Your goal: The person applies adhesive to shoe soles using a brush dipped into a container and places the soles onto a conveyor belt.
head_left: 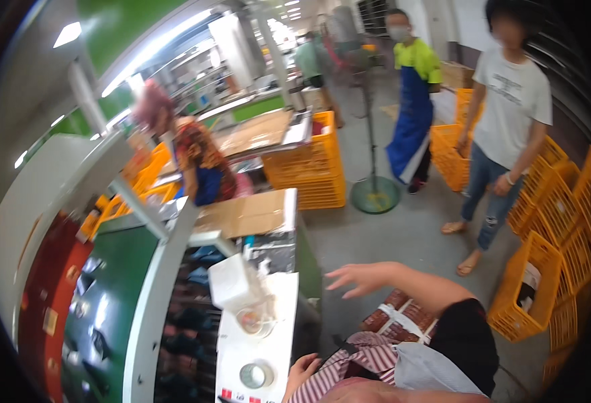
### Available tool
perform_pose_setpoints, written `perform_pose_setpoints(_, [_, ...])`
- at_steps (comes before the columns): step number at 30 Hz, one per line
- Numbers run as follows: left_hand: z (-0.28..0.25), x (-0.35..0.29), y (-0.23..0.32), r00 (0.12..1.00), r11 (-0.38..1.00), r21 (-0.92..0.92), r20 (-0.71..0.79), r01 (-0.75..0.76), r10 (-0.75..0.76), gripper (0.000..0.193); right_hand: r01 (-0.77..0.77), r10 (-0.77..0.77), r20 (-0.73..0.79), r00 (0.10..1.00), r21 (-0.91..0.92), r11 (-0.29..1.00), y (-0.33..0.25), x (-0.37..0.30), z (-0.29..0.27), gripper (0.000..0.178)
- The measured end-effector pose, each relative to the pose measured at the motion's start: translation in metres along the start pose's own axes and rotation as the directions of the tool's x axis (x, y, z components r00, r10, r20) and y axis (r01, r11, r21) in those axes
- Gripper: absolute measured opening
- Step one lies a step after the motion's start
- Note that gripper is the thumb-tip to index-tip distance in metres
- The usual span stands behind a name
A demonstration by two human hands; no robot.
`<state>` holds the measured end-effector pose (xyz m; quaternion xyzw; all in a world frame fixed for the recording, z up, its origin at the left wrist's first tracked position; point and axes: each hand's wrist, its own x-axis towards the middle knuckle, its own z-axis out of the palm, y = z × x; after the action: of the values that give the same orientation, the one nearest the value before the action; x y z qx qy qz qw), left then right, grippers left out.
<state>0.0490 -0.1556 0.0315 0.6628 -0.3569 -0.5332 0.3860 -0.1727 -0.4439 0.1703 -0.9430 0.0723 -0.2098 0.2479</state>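
Right hand (353,278): in the air beyond the worktop's right edge, fingers spread wide and pointing left; the forearm runs back to a black sleeve (468,339).
Left hand (302,369): low, at the right edge of the worktop, beside striped cloth (317,383); I cannot tell whether it grips anything.
Worktop (278,336): white, narrow, just left of the left hand and running away from it.
Round piece (267,377): clear and greenish, at the worktop's near end, left of the left hand; cup or roll, I cannot tell which.
White tub (233,285): tilted, at the worktop's far end, with a clear container (255,324) just on its near side.
Cardboard (245,214): lying flat beyond the tub.
Belt (117,292): green, left of a white frame (145,302).
Bundle (381,316): reddish-brown with white bands, partly hidden by the right forearm.
Fan (357,60): on a tall stand with a round green base.
Crates (309,183): yellow-orange, more at far left and stacked at right.
People: one in a patterned top (208,154) at left; one in a blue apron (411,111) and one in a white T-shirt (513,114), both standing at right.
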Motion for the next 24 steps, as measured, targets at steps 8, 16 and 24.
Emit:
perform_pose_setpoints(8, [0.0, 0.004, -0.014, 0.999, 0.999, -0.048, -0.028, -0.022, 0.021, 0.035, 0.056, 0.444, -0.784, 0.433, 0.515, 0.855, 0.019, 0.064, -0.041, 0.052])
perform_pose_setpoints(16, [0.009, -0.007, 0.012, 0.992, 0.995, -0.09, -0.12, -0.033, 0.022, 0.031, -0.349, 0.382, -0.016, 0.924, 0.373, 0.86, -0.024, 0.076, -0.055, 0.037])
perform_pose_setpoints(24, [0.004, -0.013, 0.009, 0.989, 0.987, -0.161, -0.139, 0.024, -0.047, 0.033, -0.36, 0.219, 0.507, 0.834, 0.197, 0.912, 0.008, -0.067, 0.159, 0.046])
